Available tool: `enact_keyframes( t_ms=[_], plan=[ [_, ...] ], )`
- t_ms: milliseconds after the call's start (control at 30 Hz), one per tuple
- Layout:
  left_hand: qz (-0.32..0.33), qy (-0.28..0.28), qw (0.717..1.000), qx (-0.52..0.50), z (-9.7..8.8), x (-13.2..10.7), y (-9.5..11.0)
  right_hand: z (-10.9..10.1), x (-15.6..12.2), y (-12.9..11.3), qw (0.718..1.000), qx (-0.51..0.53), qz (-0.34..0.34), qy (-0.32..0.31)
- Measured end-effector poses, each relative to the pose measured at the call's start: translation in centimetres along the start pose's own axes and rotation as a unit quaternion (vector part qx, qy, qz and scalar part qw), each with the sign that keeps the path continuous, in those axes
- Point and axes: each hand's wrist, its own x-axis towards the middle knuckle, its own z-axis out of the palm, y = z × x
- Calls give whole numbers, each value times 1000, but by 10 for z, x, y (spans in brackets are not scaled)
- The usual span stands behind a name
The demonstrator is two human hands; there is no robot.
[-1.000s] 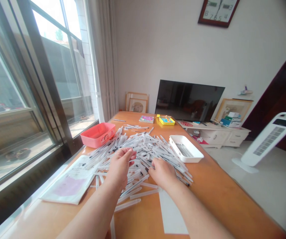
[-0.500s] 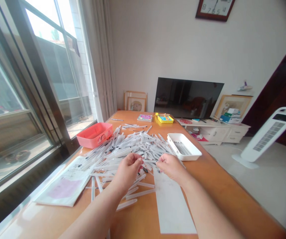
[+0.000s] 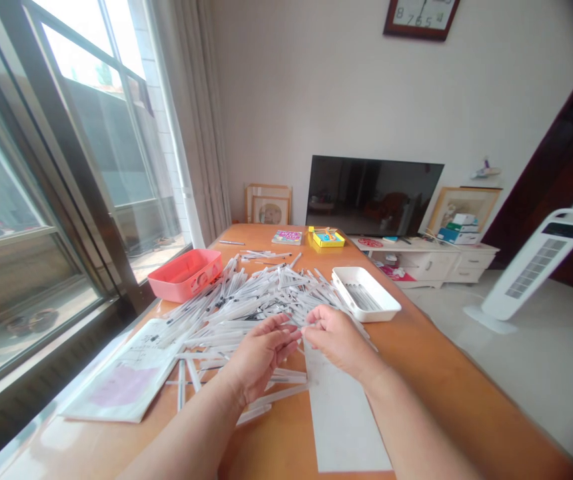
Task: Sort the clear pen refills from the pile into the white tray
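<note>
Over the near edge of a heap of clear pen parts (image 3: 246, 293), my two hands are close together, fingertips almost meeting. My left hand (image 3: 266, 350) has its palm turned inward and its fingers stretched out, with nothing visible in it. The fingers of my right hand (image 3: 334, 333) are curled, thumb against forefinger; anything pinched there is too small to make out. Below the right hand lies a long white sheet (image 3: 344, 413). A white tray (image 3: 379, 308) holding several thin, clear rods stands just beyond that hand.
A red plastic basket (image 3: 171, 287) stands left of the heap, by the window. Nearer lies a booklet (image 3: 116, 380) with a pink patch. At the table's far end are a colourful book (image 3: 286, 237) and a yellow box (image 3: 329, 241). A tower fan (image 3: 536, 267) stands right.
My hands have come closer together. The left fingers have gone from a pinch to stretched out, while the right stays curled. The whole view has shifted slightly.
</note>
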Motion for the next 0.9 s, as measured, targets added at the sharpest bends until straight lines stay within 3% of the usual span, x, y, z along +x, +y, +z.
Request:
enact_keyframes(
  t_ms=[167, 333, 433, 533, 600, 667, 767, 900],
  plan=[
    [95, 9, 993, 69, -2, 1, 4, -15, -9, -16, 975, 214, -14, -50],
    [229, 61, 944, 230, -13, 8, 7, -27, -10, -21, 924, 380, -24, -39],
    [281, 107, 884, 358, -21, 8, 14, -30, -10, -23, 911, 410, -37, -24],
    [345, 167, 793, 474, -24, 4, 23, -33, -14, -27, 903, 424, -58, -31],
    [378, 177, 761, 497, -25, 2, 27, -35, -17, -30, 902, 423, -68, -43],
    [371, 150, 774, 491, -25, 1, 28, -35, -19, -32, 907, 413, -74, -35],
    [334, 87, 805, 482, -23, 1, 27, -34, -17, -31, 907, 410, -91, 26],
    [317, 42, 797, 511, -20, 0, 25, -33, -9, -26, 890, 428, -113, 112]
  ],
)
